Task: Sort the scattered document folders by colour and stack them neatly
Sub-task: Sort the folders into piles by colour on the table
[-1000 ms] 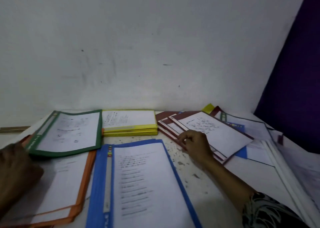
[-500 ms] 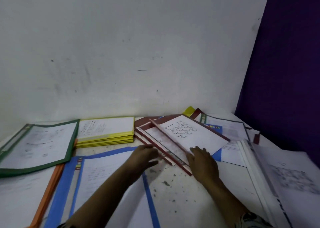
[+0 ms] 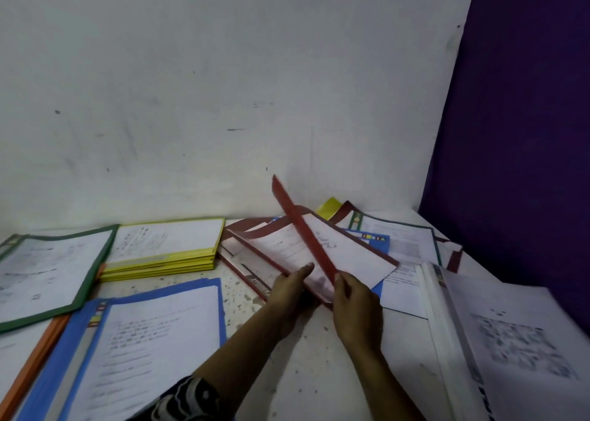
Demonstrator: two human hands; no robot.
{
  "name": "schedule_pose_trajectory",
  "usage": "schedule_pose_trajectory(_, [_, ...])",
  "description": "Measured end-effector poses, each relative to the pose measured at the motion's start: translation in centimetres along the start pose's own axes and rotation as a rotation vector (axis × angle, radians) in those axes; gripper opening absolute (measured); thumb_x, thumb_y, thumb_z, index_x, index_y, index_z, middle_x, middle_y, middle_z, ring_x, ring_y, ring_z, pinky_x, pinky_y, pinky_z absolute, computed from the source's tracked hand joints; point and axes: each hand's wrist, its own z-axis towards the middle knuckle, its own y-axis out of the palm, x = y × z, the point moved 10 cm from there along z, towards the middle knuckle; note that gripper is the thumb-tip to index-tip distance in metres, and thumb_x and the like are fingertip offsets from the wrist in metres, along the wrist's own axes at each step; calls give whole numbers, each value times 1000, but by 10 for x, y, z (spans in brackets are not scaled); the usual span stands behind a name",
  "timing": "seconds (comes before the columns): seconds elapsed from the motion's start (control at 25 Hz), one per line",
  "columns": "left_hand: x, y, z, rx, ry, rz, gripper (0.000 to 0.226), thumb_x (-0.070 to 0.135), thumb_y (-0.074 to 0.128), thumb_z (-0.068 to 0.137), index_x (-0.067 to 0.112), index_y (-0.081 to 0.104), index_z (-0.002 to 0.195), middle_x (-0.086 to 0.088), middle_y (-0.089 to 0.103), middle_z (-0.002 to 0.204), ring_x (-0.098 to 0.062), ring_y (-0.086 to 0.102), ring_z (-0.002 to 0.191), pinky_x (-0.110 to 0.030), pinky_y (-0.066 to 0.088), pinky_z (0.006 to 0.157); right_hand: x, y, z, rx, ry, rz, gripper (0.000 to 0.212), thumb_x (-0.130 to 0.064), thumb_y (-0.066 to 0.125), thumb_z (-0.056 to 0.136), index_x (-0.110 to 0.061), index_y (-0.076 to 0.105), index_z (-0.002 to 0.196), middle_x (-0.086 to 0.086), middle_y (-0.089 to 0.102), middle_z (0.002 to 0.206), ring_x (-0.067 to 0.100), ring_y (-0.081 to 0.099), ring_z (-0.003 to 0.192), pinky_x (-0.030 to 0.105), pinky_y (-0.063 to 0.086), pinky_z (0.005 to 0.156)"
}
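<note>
A red folder point(image 3: 301, 229) stands lifted on edge above the pile of red folders point(image 3: 252, 254) at the table's back middle. My right hand point(image 3: 356, 309) grips its near end from the right. My left hand point(image 3: 292, 288) lies against the near edge of the same red folders with its fingers stretched out. A stack of yellow folders point(image 3: 166, 257) sits to the left, a green folder point(image 3: 48, 270) further left. A blue folder point(image 3: 137, 340) lies in front, with an orange folder point(image 3: 35, 356) under its left side.
Mixed folders, green point(image 3: 399, 235), blue point(image 3: 375, 240) and dark red point(image 3: 453, 256), lie scattered at the back right. A white folder point(image 3: 498, 340) lies at the right. The white wall stands behind the table and a purple surface point(image 3: 517, 133) closes the right side.
My left hand came in from the far left to the red pile. My right hand has raised one red folder up on its edge. The camera view swung right.
</note>
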Motion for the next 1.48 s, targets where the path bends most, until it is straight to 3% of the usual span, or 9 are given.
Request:
schedule_pose_trajectory(0.28, [12, -17, 12, 210, 79, 72, 39, 3, 49, 96, 5, 42, 134, -14, 60, 104, -28, 63, 83, -33, 53, 49, -3, -7, 0, 32, 17, 361, 30, -44, 48, 96, -32, 75, 88, -16, 70, 102, 1, 60, 99, 32, 53, 90])
schedule_pose_trajectory(0.48, [51, -73, -25, 140, 262, 241, 27, 5, 56, 95, 11, 54, 121, -11, 64, 90, -21, 61, 72, -32, 51, 57, 13, -22, 3, 159, 158, 547, 38, -34, 63, 92, -29, 54, 128, -5, 49, 137, 10, 44, 125, 34, 46, 99])
schedule_pose_trajectory(0.56, [66, -101, -49, 136, 316, 281, 28, 8, 60, 94, 21, 54, 117, -8, 66, 101, -23, 64, 86, -33, 52, 65, 2, -14, 5, 5, 189, 604, 54, -27, 70, 89, -25, 48, 138, -5, 48, 140, 11, 46, 126, 31, 42, 101])
schedule_pose_trajectory(0.68, [78, -118, -72, 102, 382, 370, 34, 22, 67, 88, 19, 54, 119, -8, 65, 111, -27, 63, 100, -39, 53, 77, -48, -13, 9, -339, 116, 741, 34, -19, 70, 88, -22, 62, 121, -3, 70, 117, 12, 67, 104, 30, 52, 92])
schedule_pose_trajectory(0.8, [92, -127, -90, 98, 466, 390, 70, 56, 84, 59, 25, 58, 116, 2, 72, 108, -20, 69, 97, -39, 58, 76, -87, -31, 2, -299, 14, 656, 13, -16, 71, 87, -21, 71, 100, -3, 77, 97, 14, 72, 93, 33, 56, 87])
schedule_pose_trajectory(0.92, [103, -125, -98, 80, 528, 336, 91, 63, 87, 39, 24, 61, 117, 7, 73, 110, -15, 71, 99, -39, 59, 83, -87, -29, -15, -332, 34, 683, 28, -25, 76, 77, -19, 71, 103, -1, 76, 100, 18, 71, 96, 41, 55, 92])
schedule_pose_trajectory(1.16, [79, -113, -94, 34, 473, 332, 28, 25, 71, 82, 30, 59, 107, 6, 69, 111, -18, 65, 106, -37, 56, 88, -64, -20, -38, -332, 115, 694, 20, -21, 75, 84, -21, 70, 103, -3, 76, 101, 18, 70, 100, 43, 53, 96])
schedule_pose_trajectory(1.32, [93, -119, -108, 126, 508, 424, 24, 28, 68, 87, 28, 58, 109, 4, 67, 110, -16, 63, 104, -42, 52, 95, -82, -33, -41, -226, 64, 582, 9, -23, 59, 96, -25, 67, 91, -6, 73, 92, 17, 68, 95, 33, 54, 85])
schedule_pose_trajectory(1.48, [131, -157, -157, 220, 676, 512, 33, 27, 71, 87, 22, 59, 117, 10, 70, 104, 0, 67, 93, -20, 56, 83, -148, -38, -55, -166, -58, 496, 15, -28, 51, 100, -18, 61, 94, -12, 62, 82, 4, 58, 79, 18, 41, 64])
